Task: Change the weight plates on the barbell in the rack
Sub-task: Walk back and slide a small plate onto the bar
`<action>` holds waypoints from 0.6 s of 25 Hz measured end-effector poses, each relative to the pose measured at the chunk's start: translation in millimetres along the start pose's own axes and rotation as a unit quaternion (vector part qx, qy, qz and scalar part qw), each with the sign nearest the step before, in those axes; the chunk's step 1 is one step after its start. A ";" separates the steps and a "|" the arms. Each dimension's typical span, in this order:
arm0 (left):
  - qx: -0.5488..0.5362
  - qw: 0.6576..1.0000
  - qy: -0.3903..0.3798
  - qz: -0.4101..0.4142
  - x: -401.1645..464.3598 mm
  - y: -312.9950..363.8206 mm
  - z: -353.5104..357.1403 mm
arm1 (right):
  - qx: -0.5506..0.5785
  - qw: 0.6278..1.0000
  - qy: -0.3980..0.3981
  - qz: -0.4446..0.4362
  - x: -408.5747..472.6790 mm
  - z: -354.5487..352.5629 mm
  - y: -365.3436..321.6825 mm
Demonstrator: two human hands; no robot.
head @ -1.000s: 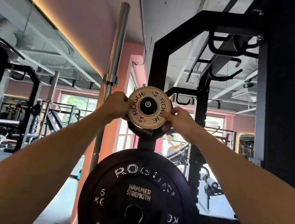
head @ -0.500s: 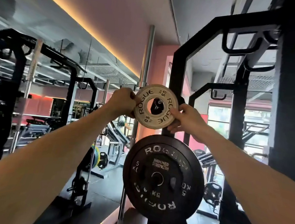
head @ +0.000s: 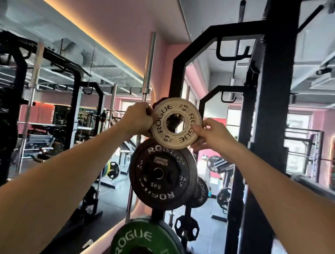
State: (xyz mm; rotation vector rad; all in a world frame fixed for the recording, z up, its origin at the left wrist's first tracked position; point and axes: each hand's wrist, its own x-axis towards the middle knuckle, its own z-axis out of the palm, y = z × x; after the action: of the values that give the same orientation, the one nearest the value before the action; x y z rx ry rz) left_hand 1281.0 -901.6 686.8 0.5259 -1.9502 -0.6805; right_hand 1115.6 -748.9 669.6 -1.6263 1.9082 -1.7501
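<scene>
— Where's the plate?
— My left hand (head: 137, 119) and right hand (head: 214, 134), arms outstretched, pinch the white 0.5 plate (head: 176, 123) by its rims.
— Below your fingers?
— A black 5 plate (head: 161, 174), then a green 10 plate (head: 147, 249), on the rack (head: 269, 118).

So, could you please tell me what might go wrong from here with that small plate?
The white plate is pinched at its rim only by the left hand and right hand; it could slip. Falling, it would likely strike the black 5 kg plate or the green plate stored directly below.
</scene>
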 end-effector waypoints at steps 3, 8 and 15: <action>-0.043 0.999 -0.022 -0.017 -39.2 43.7 22.2 | -0.016 1.000 0.014 0.022 -50.5 -43.6 -9.7; -0.046 0.997 -0.056 0.005 -84.3 111.6 74.7 | -0.044 0.996 0.050 0.054 -114.8 -123.6 -16.8; -0.130 0.982 -0.134 -0.032 -140.3 191.2 180.0 | -0.072 0.989 0.091 0.093 -198.1 -242.5 -5.2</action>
State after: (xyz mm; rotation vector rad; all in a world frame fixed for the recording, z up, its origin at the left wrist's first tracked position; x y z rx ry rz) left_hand 1166.8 -628.7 653.0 0.3494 -2.0560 -1.0758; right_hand 1044.3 -444.9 646.6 -1.3158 2.2328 -1.7765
